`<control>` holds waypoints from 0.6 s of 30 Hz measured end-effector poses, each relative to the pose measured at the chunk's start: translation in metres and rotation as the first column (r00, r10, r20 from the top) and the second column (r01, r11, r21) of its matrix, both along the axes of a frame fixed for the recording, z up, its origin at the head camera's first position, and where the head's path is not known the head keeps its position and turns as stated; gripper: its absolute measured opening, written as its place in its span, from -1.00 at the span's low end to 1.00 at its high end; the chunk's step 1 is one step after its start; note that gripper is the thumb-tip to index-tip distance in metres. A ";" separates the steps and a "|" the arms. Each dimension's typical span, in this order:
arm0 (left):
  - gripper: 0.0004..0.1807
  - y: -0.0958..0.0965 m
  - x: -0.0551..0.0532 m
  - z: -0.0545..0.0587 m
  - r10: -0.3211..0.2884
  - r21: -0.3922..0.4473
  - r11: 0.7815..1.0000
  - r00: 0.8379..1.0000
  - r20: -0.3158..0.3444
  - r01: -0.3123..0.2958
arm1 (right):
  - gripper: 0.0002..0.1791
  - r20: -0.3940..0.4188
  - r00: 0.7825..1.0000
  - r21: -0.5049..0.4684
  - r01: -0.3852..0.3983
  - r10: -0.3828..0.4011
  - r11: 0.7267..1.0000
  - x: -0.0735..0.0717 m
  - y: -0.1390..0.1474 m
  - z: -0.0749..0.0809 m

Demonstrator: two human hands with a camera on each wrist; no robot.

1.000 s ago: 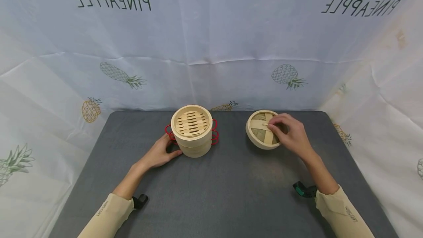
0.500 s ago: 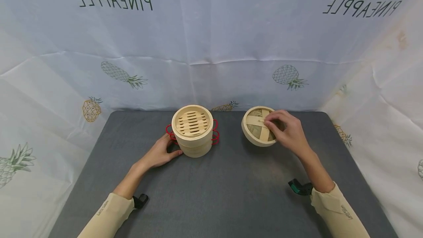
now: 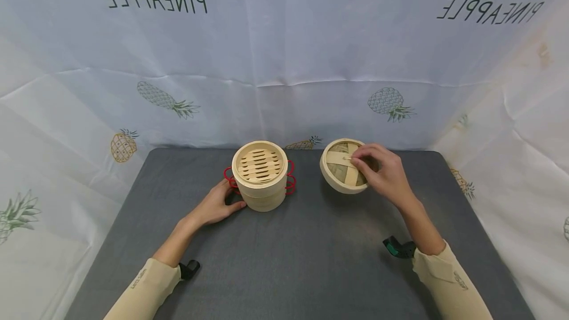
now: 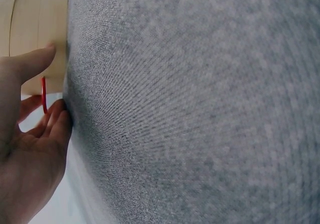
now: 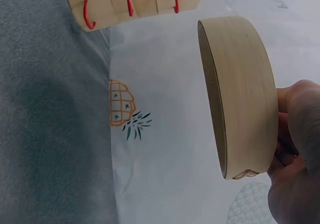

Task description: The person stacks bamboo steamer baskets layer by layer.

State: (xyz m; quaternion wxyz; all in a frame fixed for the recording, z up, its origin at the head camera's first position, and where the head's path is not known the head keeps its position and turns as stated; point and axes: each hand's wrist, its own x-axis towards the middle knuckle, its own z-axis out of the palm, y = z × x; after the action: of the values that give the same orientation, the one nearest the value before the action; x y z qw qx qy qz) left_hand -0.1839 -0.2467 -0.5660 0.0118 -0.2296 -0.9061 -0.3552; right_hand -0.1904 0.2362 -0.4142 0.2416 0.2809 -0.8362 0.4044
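Observation:
A stack of round bamboo steamer baskets [image 3: 263, 194] stands left of the table's middle at the back, its slatted top tier uncovered. Red loop handles [image 3: 291, 182] stick out from its sides. My left hand [image 3: 215, 205] holds the stack low on its left: in the left wrist view the thumb [image 4: 37, 64] lies on the basket wall and the fingers reach around a red handle. With my right hand [image 3: 387, 174] I pinch the small loop on top of the woven bamboo steamer lid [image 3: 339, 157]. The lid is raised above the table, its hollow underside turned downward.
The dark grey table [image 3: 284, 265] ends at a white pineapple-print cloth [image 3: 284, 53], which hangs behind it and along both sides. A black wrist device [image 3: 190, 269] is at the left cuff, and another [image 3: 399, 247] at the right.
My right hand has moved left and slightly toward the back with the lid, closer to the steamer stack. My left hand and the stack stay in place.

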 end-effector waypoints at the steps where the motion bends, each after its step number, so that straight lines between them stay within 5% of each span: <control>1: -0.23 0.000 0.000 0.000 -0.001 -0.002 1.000 1.000 -0.001 0.001 | -0.78 0.000 1.000 -0.002 -0.005 0.005 1.000 0.000 -0.001 0.001; 18: -0.24 -0.002 -0.001 -0.004 0.013 -0.029 0.999 1.000 0.000 -0.013 | -0.82 -0.025 0.997 -0.038 -0.078 0.077 0.996 -0.008 -0.026 0.016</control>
State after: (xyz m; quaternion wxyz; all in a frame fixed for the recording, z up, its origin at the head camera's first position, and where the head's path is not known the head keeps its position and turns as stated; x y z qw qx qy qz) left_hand -0.1846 -0.2482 -0.5696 0.0107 -0.2238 -0.9127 -0.3418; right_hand -0.1989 0.2106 -0.3978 0.2409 0.3131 -0.8137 0.4263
